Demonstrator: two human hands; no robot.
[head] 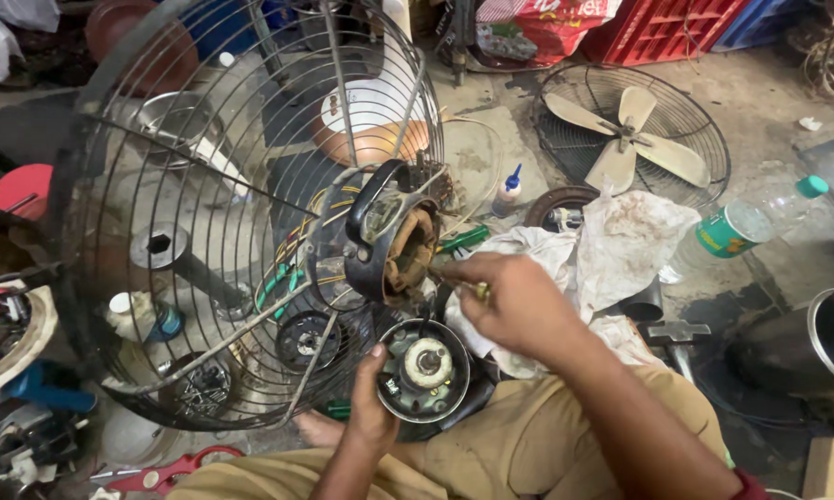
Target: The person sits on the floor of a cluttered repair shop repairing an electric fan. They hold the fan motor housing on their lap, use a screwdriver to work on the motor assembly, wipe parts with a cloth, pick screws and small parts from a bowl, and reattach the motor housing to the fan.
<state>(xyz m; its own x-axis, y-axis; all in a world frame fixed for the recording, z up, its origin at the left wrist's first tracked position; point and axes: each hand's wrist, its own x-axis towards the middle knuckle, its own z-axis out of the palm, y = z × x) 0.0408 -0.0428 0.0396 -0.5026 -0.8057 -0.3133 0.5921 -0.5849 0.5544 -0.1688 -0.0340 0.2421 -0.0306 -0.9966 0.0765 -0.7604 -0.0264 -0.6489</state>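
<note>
A round metal motor cover [423, 368], greasy and grey, is gripped at its 9 o'clock edge by the left hand [369, 407]. A slim screwdriver [461, 285] is pinched in the right hand [514, 306], its tip at the copper-wound motor [389, 243]. One domed wire fan guard [222, 213] stands at 9 o'clock; one three-bladed fan [632, 139] lies at 1 o'clock.

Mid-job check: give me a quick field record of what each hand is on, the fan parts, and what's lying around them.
left hand: grips the round motor end cover from below
right hand: pinches a thin tool at the motor's copper winding
motor housing: black, opened, fixed to the wire fan guard
second guard with blades: lying flat on the floor, upper right
white rag: beside the right hand
plastic bottle: lying on its side, right
red scissors: bottom left
</note>
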